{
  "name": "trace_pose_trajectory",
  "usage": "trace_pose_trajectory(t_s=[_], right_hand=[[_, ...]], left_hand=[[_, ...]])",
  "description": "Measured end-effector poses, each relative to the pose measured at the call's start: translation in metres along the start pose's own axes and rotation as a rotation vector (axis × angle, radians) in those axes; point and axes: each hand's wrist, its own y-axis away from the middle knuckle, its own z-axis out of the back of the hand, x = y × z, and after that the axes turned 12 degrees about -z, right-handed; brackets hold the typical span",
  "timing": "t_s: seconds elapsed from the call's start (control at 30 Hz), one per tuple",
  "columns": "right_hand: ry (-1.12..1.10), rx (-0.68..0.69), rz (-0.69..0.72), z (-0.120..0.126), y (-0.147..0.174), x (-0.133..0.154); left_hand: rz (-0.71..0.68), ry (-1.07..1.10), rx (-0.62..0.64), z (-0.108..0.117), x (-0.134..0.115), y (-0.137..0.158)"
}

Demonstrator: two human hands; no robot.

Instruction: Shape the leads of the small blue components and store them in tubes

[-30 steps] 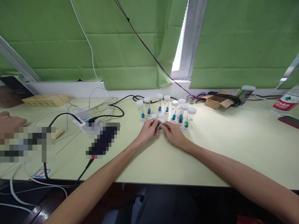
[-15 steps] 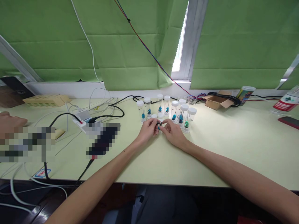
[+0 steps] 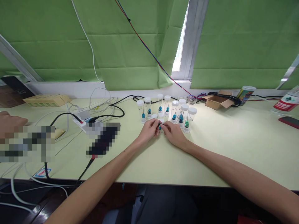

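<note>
Between my fingertips, above the table, is a small teal-and-black part (image 3: 159,126), mostly hidden by the fingers. My left hand (image 3: 149,129) has thumb and fingers closed on its left side. Bent fingers of my right hand (image 3: 173,131) pinch at it from the right. Just behind the hands stand several clear tubes with white caps, each with a small teal piece and a thin dark stem inside, such as the left tube (image 3: 141,107). A tube with a green piece (image 3: 187,123) is beside my right hand. White lids (image 3: 161,115) show right behind my fingers.
Blurred dark phone-like object (image 3: 104,140), power strip (image 3: 85,119) and tangled cables lie to the left. Another person's hand (image 3: 11,123) rests at the far left. An open cardboard box (image 3: 216,102), a can (image 3: 245,95) and a plastic bottle (image 3: 287,101) stand at the right.
My right fingers have curled in and lowered onto the small part, which has turned more upright between the hands. The tubes stay in place.
</note>
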Motion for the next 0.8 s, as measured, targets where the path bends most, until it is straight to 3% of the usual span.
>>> trace_pose_trajectory(t_s=[0.43,0.8], right_hand=[[-0.002,0.021,-0.071,0.0006,0.0018,0.0021],[-0.009,0.027,-0.010,-0.0013,0.0004,-0.0044]], left_hand=[[-0.010,-0.012,-0.016,0.0003,0.0018,0.0006],[0.003,-0.028,-0.010,-0.0009,0.0009,0.0007]])
